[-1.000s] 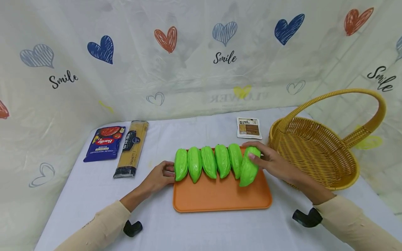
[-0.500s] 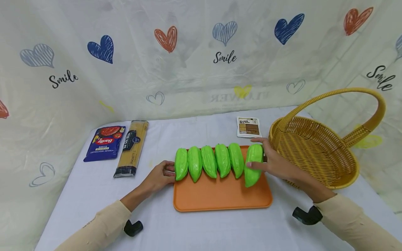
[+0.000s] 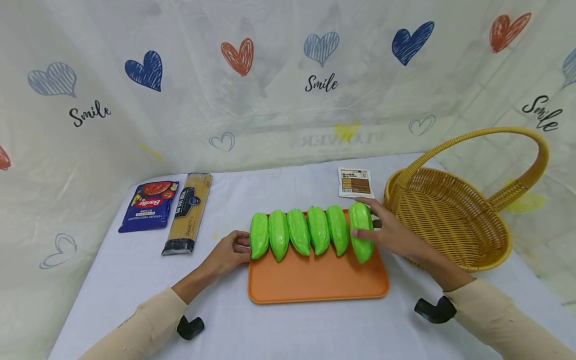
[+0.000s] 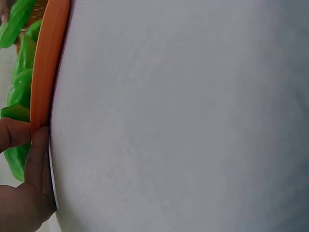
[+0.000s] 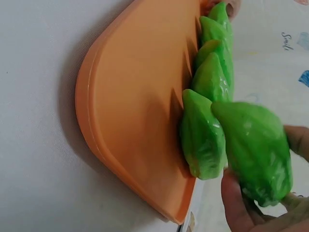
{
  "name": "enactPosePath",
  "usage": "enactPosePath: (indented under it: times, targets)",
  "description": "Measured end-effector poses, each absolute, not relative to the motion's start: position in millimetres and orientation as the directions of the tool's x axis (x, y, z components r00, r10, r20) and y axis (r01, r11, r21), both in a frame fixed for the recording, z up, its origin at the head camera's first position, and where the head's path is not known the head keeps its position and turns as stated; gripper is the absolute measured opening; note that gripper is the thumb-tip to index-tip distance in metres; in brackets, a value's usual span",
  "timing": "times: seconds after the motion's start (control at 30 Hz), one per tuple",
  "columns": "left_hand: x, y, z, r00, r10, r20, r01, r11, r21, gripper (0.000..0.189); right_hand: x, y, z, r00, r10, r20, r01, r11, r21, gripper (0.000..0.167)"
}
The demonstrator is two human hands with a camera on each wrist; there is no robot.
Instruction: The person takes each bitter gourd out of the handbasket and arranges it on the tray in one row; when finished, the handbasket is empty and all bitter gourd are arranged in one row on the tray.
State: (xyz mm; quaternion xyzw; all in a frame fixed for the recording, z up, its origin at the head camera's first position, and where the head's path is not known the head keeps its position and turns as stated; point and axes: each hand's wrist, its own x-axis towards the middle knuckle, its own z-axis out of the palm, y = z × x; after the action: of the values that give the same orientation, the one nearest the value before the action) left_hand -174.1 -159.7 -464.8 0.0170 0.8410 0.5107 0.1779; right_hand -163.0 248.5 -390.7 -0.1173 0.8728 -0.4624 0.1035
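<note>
Several glossy green ribbed vegetables (image 3: 279, 235), perhaps plastic, lie side by side along the far half of an orange tray (image 3: 315, 285). My right hand (image 3: 393, 232) holds one more green ribbed vegetable (image 3: 361, 232) at the right end of the row, thumb on its near side and fingers behind it. In the right wrist view, this held vegetable (image 5: 253, 150) appears raised off the tray, just beside the last one in the row (image 5: 203, 137). My left hand (image 3: 229, 252) pinches the tray's left rim, with the thumb inside and a finger outside in the left wrist view.
A wicker basket (image 3: 443, 220) with a tall handle stands to the right, close to my right forearm. A small white-and-brown packet (image 3: 355, 183) lies behind the tray. At the left are a blue pouch (image 3: 149, 206) and a spaghetti pack (image 3: 187, 214) on the white-covered table.
The vegetable in my right hand has turned from slanted to nearly in line with the row, ending slightly right and farther back. My left hand has stayed at the tray's rim.
</note>
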Motion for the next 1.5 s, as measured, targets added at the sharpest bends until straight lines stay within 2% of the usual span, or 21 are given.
enactPosePath:
  times: [0.23, 0.67, 1.03, 1.2, 1.5]
  targets:
    - [-174, -161, -465, -0.936, 0.212, -0.280, -0.148, 0.484, 0.862, 0.061, -168, 242, -394, -0.973, -0.189, -0.130, -0.011, 0.607, -0.795, 0.084]
    - [-175, -160, -467, -0.935, 0.214, -0.282, -0.149, 0.484, 0.862, 0.062, -184, 235, -403, -0.969, -0.139, -0.203, 0.038, 0.730, -0.683, 0.083]
    - [-175, -160, -464, -0.934, 0.216, -0.284, -0.144, 0.500, 0.854, 0.061, -193, 239, -407, -0.952, -0.152, -0.265, 0.082, 0.707, -0.702, 0.086]
    - [-174, -160, -462, -0.930, 0.235, -0.281, -0.131, 0.504, 0.854, 0.061, -195, 243, -408, -0.954, -0.175, -0.244, 0.061, 0.683, -0.728, 0.082]
    - [-174, -159, -458, -0.931, 0.229, -0.286, -0.136, 0.509, 0.850, 0.062, -197, 244, -410, -0.948, -0.208, -0.239, 0.013, 0.729, -0.684, 0.078]
